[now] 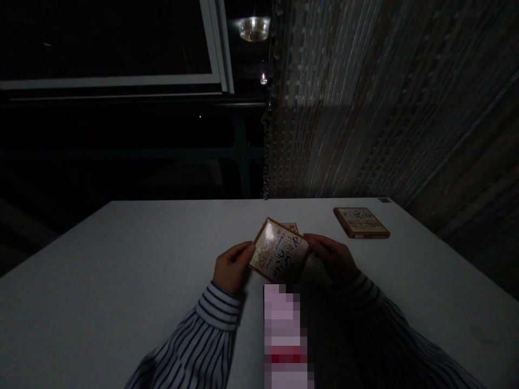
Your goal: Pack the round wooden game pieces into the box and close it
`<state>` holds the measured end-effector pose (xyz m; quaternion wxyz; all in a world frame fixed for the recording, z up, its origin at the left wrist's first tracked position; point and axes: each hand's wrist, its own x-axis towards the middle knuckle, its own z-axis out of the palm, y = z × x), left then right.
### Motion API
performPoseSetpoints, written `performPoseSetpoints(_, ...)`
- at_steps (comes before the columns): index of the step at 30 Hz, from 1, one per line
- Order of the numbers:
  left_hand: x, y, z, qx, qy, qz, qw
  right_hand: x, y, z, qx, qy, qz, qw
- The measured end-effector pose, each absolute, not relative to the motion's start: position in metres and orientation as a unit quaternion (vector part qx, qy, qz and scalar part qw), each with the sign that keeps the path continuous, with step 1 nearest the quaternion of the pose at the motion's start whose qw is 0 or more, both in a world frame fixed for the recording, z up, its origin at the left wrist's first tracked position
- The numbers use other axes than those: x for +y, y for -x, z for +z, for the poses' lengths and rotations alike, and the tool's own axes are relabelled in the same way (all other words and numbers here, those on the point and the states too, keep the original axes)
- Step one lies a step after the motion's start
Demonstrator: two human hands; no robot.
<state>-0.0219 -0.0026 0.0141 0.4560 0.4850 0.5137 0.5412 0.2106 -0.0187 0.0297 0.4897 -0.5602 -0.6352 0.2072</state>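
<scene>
Between my two hands is a flat Chinese chess box (279,251), tilted, with dark brush writing, the words "Chinese chess" and a brown edge. My left hand (232,268) pinches its left corner, thumb on top. My right hand (333,258) grips the corner on the opposite side. Behind the box peeks a small part of another printed piece (291,226), mostly hidden. Farther right on the white table (162,254) lies a second, similar box (361,222), flat, printed side up.
A pixelated patch (286,335) covers something at the near middle of the table. A small dark square (384,200) sits at the far right corner. Behind the table hangs a strand curtain (344,108), beside a dark window with a white frame (214,43). The light is dim.
</scene>
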Motion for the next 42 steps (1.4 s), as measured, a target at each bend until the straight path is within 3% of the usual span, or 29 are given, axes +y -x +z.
performPoseSetpoints(11,-0.008,0.018,0.025,0.487,-0.488,0.528,0.496,-0.023,-0.208,0.035,-0.637,0.54,0.163,0.524)
performPoseSetpoints(25,-0.008,0.022,0.031,0.502,-0.457,0.55,0.487,-0.024,-0.204,0.036,-0.612,0.502,0.25,0.557)
performPoseSetpoints(42,-0.002,0.017,0.013,0.46,-0.311,0.613,0.563,-0.017,-0.207,0.009,-0.664,0.44,0.344,0.497)
